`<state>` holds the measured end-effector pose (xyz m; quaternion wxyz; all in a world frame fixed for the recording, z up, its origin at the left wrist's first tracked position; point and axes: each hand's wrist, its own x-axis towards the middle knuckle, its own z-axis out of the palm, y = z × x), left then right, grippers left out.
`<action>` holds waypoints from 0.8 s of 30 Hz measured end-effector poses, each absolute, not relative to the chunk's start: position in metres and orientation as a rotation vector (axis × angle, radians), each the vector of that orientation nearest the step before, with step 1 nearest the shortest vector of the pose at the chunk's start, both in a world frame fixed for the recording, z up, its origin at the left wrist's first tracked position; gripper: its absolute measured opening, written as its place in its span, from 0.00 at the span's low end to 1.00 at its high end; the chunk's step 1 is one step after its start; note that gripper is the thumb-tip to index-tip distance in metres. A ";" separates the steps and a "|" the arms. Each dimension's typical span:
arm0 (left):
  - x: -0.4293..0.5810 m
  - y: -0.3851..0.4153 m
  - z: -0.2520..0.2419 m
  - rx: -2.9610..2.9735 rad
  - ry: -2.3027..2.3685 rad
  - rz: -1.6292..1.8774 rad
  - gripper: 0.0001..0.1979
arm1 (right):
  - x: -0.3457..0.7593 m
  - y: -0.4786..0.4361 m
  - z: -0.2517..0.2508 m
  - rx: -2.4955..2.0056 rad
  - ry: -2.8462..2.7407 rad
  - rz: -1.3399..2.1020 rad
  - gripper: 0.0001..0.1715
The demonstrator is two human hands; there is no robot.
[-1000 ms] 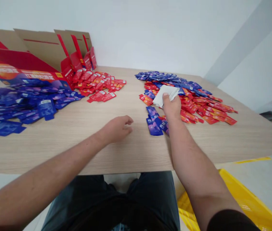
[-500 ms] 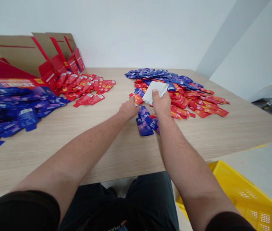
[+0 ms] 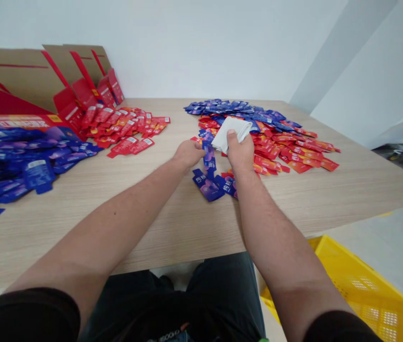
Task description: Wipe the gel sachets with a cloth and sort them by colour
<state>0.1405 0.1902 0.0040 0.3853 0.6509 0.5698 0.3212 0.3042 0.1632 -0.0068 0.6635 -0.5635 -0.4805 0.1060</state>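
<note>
The right hand (image 3: 240, 151) grips a folded white cloth (image 3: 229, 129), thumb on top. The left hand (image 3: 188, 154) is closed, apparently pinching the upper end of a flat, glossy blue packet with purple print (image 3: 209, 156); its fingertips are partly hidden.

Nearest, at the lower right, a yellow perforated plastic crate (image 3: 337, 266) stands below the pale wood-grain worktop (image 3: 173, 223). On the worktop, just below the pinched packet, lie more loose blue packets (image 3: 206, 186), one partly behind the right forearm. To the left spreads a large heap of blue packets (image 3: 39, 152). Beyond the hands, at the right, is a broad heap of red and orange packets (image 3: 294, 147); the cloth is held over its near left edge—whether they touch, I cannot tell.

Farther left, a smaller heap of red packets (image 3: 123, 123) lies against upright red-printed cardboard cartons with brown insides (image 3: 19, 76). Farthest right, a bank of blue packets (image 3: 240, 108) borders the red heap, before a white wall (image 3: 194, 52).

The work looks partway along: blue and red already lie mostly in separate heaps, yet a few blue packets remain loose between the hands—one in the left hand's grasp—and the cartons' insides are mostly hidden.
</note>
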 end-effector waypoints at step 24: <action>-0.017 0.113 -0.001 1.272 1.195 0.729 0.04 | 0.212 0.111 -0.023 -0.974 -1.370 1.542 0.28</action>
